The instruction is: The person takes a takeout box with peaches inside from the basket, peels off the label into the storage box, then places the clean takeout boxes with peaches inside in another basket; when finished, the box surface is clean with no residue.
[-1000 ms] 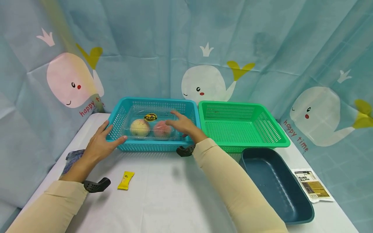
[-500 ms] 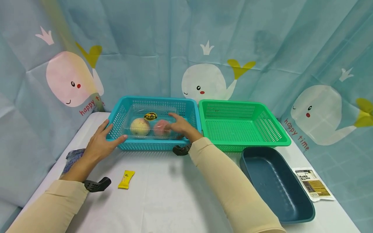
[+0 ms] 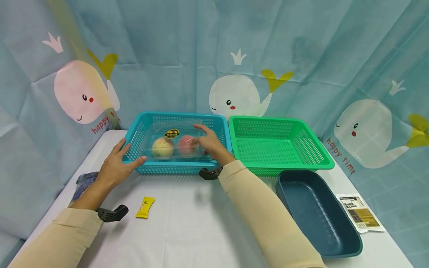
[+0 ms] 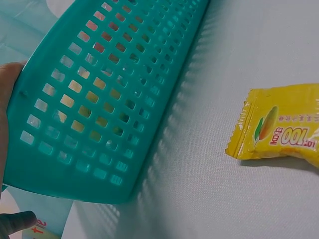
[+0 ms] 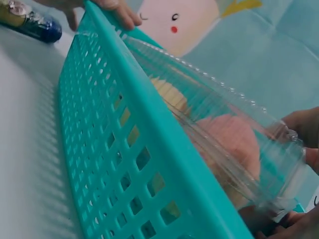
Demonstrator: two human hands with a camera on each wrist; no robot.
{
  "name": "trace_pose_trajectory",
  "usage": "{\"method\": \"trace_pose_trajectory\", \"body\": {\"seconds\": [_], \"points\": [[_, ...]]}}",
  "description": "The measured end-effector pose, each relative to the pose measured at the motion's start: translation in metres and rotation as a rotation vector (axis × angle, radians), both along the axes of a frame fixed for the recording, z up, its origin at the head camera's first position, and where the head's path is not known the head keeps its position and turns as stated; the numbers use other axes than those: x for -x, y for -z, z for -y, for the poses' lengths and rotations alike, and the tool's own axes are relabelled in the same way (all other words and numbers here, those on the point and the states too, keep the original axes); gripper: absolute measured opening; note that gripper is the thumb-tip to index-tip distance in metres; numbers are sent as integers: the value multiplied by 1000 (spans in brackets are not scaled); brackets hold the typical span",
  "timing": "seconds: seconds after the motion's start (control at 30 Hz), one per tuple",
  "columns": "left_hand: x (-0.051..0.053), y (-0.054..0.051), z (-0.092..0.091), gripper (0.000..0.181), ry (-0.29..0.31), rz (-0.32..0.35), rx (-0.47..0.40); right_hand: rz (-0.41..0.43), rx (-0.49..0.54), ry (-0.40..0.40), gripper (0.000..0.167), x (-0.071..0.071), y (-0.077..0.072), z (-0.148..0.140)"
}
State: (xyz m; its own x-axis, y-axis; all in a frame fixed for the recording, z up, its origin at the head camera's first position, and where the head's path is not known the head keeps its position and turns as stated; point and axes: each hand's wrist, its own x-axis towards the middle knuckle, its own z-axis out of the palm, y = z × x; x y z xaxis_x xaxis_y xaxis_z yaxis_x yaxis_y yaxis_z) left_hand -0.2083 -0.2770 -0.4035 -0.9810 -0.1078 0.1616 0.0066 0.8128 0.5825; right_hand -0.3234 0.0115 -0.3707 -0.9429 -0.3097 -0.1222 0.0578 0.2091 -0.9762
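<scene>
A clear lidded plastic box (image 3: 155, 130) with a dark-and-yellow label holds a pale yellow peach (image 3: 163, 148) and a pinkish peach (image 3: 186, 146). It lies inside the blue basket (image 3: 177, 164). My right hand (image 3: 213, 146) grips the box's right end; in the right wrist view, its fingers (image 5: 301, 124) are around that end, and the box (image 5: 224, 94) slants above the basket's rim. With my left hand (image 3: 115, 164), I hold the basket's left front corner, thumb on the front rim. The left wrist view shows the basket's perforated side (image 4: 99, 114) near that hand (image 4: 5, 84).
A green basket (image 3: 268, 149) stands against the blue one's right side. In front of it is a dark blue tub (image 3: 315, 212), with a white-and-brown packet (image 3: 360, 214) beyond. A yellow wrapped packet (image 3: 145, 207) lies near the left hand; a blue patterned item (image 3: 83, 184) is behind that wrist.
The box has shifted and tilted slightly under my right hand, and the peaches inside have moved a little to the right. My left hand stays on the basket corner.
</scene>
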Motion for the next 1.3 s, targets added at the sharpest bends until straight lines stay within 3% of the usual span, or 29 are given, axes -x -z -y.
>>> {"method": "trace_pose_trajectory", "body": {"seconds": [0.3,0.7,0.97,1.3], "points": [[-1,1,-1,96,-13,-10,4,2,195,111,63,-1,-5,-8],[-2,2,-3,96,-25,-25,6,15,401,102,64,-13,-34,-34],[-1,2,-2,96,-26,-18,11,-21,439,55,62,-32,-57,-57],[0,3,-2,96,-26,-20,16,-29,499,-16,61,-68,-76,-80]]}}
